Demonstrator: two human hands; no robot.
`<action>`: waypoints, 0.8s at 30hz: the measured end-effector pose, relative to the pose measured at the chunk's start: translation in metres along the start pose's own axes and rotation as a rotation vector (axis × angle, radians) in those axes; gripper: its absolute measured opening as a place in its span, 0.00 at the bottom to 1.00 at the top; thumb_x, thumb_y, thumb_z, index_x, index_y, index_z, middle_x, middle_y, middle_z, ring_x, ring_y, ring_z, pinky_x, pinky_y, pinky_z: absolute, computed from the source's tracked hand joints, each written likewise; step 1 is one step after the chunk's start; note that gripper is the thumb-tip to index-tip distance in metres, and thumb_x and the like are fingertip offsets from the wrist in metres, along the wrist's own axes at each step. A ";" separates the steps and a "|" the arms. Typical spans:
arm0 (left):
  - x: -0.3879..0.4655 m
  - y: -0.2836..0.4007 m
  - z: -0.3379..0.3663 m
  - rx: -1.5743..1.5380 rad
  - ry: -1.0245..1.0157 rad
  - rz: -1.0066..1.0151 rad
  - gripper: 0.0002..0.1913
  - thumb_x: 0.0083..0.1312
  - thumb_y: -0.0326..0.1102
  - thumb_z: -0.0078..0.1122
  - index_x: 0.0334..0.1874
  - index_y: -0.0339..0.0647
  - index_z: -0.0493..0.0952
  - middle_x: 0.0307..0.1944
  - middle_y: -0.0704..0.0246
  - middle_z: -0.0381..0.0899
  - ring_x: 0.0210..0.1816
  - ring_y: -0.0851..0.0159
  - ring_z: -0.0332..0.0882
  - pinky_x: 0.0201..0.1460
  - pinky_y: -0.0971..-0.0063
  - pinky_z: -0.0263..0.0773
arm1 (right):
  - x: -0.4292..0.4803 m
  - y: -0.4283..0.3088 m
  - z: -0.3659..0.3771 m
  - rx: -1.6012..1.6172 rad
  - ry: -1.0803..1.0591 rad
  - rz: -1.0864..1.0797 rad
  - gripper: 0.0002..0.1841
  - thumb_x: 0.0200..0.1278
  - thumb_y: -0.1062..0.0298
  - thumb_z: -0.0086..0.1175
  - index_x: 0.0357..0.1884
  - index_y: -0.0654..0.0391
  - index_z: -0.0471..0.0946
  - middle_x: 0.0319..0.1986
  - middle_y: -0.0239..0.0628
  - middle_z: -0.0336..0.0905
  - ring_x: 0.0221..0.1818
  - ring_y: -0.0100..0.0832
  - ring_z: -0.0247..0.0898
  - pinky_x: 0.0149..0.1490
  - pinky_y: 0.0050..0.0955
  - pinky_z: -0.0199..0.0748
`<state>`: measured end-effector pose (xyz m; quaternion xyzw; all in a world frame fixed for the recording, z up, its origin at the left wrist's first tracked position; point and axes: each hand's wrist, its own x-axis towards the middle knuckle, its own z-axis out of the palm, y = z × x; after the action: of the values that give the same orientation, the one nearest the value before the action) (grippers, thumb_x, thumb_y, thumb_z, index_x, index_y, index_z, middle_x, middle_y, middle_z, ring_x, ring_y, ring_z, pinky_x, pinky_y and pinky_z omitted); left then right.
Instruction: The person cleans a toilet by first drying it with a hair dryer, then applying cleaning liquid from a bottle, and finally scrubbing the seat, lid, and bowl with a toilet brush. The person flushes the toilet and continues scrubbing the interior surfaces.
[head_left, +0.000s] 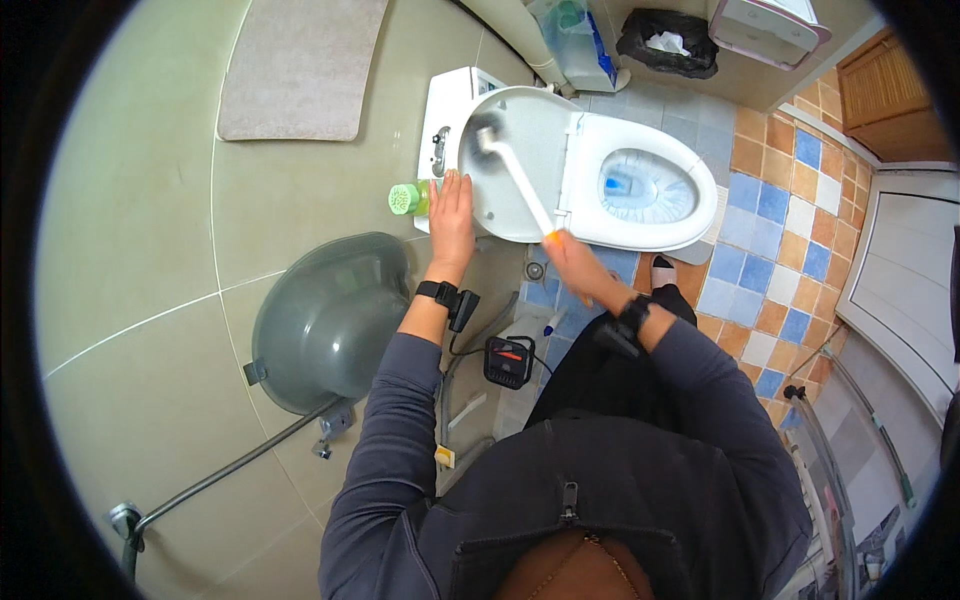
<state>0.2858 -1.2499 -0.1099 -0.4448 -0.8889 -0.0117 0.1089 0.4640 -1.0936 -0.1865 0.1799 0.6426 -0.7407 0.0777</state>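
My right hand (576, 264) is closed around the orange end of a white toilet brush handle (525, 184). The dark, motion-blurred bristle head (486, 139) lies over the inner face of the raised toilet lid (536, 169). My left hand (452, 214) lies with its fingers extended at the lid's edge, beside a green-capped bottle (405, 199) on the cistern; the palm is hidden, and whether it presses on the lid I cannot tell. Right of the lid, the white seat (660, 139) rests down on the toilet bowl, with bluish water (616, 184) inside.
A grey basin (330, 322) hangs at the left wall near a metal rail (232, 463). Below my hands are a floor drain (534, 271) and a small black caddy (509, 362) beside hoses. A black-lined bin (667, 43) and a plastic bag (574, 45) stand beyond the toilet.
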 end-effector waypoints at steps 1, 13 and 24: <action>0.001 0.000 -0.001 -0.006 0.010 0.014 0.27 0.58 0.16 0.51 0.63 0.30 0.70 0.63 0.50 0.73 0.71 0.50 0.66 0.76 0.47 0.53 | -0.012 0.005 0.002 -0.064 -0.075 -0.049 0.20 0.77 0.51 0.43 0.44 0.61 0.67 0.20 0.46 0.72 0.15 0.45 0.71 0.22 0.44 0.70; 0.001 0.007 -0.006 -0.020 -0.055 -0.026 0.36 0.49 0.11 0.53 0.67 0.27 0.65 0.64 0.44 0.71 0.71 0.47 0.65 0.77 0.46 0.49 | 0.023 0.009 -0.009 -0.168 0.118 -0.044 0.20 0.76 0.51 0.44 0.41 0.63 0.67 0.28 0.61 0.78 0.34 0.64 0.75 0.37 0.56 0.70; 0.001 0.009 -0.002 -0.038 -0.026 -0.055 0.33 0.52 0.11 0.49 0.66 0.26 0.65 0.64 0.43 0.71 0.71 0.45 0.65 0.77 0.46 0.49 | -0.015 0.154 -0.008 -0.381 -0.078 0.266 0.13 0.72 0.64 0.42 0.39 0.64 0.72 0.31 0.56 0.78 0.36 0.51 0.79 0.37 0.47 0.76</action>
<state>0.2926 -1.2435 -0.1087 -0.4222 -0.9018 -0.0257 0.0886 0.5329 -1.1128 -0.3243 0.2166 0.7381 -0.5954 0.2320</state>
